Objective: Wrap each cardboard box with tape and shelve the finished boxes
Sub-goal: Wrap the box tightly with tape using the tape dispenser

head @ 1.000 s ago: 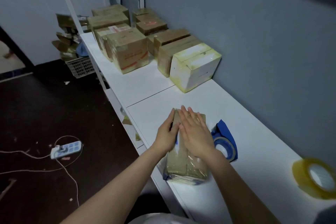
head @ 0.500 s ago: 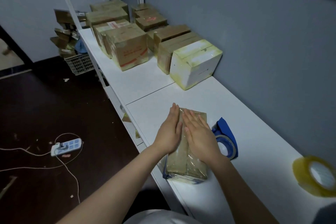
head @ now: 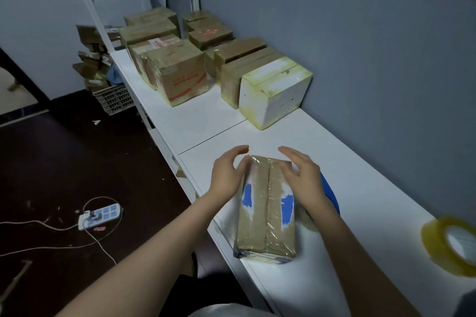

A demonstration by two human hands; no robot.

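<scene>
Grey-walled room, white desk (head: 360,188). Taped box (head: 266,208) near front edge, between left hand (head: 226,175) and right hand (head: 302,180) — fingers spread, gripping nothing. Wrap appears complete — shelving remains. Finished boxes (head: 180,74) at far end; tape roll (head: 449,247) near right edge.

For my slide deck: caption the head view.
Left hand and right hand flank a taped cardboard box on the white shelf, wrapped boxes beyond.

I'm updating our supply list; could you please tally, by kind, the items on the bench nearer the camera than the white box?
Taped cardboard box: 1
Blue tape dispenser: 1
Yellowish tape roll: 1
Total: 3
</scene>
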